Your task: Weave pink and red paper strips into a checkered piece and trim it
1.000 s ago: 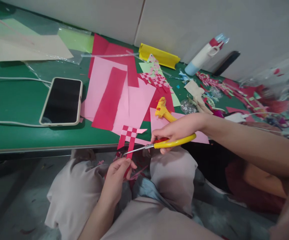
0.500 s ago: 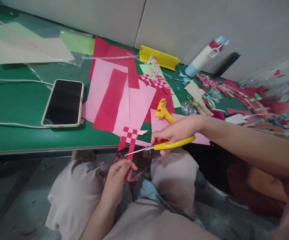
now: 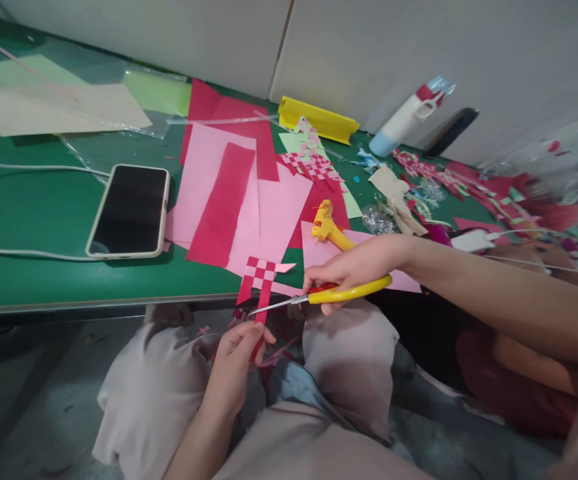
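My left hand (image 3: pixel 241 347) pinches the lower end of a red strip on a woven paper piece (image 3: pixel 260 269), checkered in red and pink, with loose strips sticking out. In my right hand (image 3: pixel 341 273) is a pair of scissors (image 3: pixel 351 291) with yellow and red handles. Their blades lie across the red strip, a little above my left fingertips. The woven piece hangs in front of the table's near edge. A yellow glue gun (image 3: pixel 327 225) lies just beyond my right hand, on pink paper (image 3: pixel 313 247).
Pink and red paper sheets (image 3: pixel 223 207) cover the middle of the green table (image 3: pixel 43 280). A phone (image 3: pixel 129 212) with white cables lies at left. Behind stand a yellow folded piece (image 3: pixel 319 120) and a bottle (image 3: pixel 409 117). Paper scraps (image 3: pixel 449 183) spread rightward; another person's arm (image 3: pixel 539 353) shows at right.
The view has shifted slightly, so the things sit a little lower in it. Both hands, the scissors and the red strip keep nearly the same places relative to each other.
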### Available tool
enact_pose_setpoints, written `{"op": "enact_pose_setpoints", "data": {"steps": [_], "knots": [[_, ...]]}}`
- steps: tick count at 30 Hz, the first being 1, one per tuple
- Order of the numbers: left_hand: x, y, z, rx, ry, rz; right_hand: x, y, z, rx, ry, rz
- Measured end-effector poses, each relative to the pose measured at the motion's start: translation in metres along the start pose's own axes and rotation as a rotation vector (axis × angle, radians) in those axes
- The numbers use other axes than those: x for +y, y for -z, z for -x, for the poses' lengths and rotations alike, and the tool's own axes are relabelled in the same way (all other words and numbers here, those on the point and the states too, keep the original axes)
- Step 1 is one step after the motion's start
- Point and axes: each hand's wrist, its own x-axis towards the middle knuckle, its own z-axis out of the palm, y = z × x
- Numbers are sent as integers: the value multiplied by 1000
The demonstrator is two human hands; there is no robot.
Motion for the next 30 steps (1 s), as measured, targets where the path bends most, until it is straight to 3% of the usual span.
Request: {"op": "enact_pose_setpoints", "data": {"steps": [9, 17, 23, 30], "knots": [[-2, 1, -1, -6, -2, -9, 0, -9, 4, -1, 13, -93], [-1, 0, 0, 5, -22, 34, 3, -38, 4, 32, 69, -360], [2, -4, 0, 66, -66, 70, 12, -66, 6, 167, 124, -416], [4, -7, -6, 92, -96, 44, 43, -108, 3, 332, 218, -486]]}}
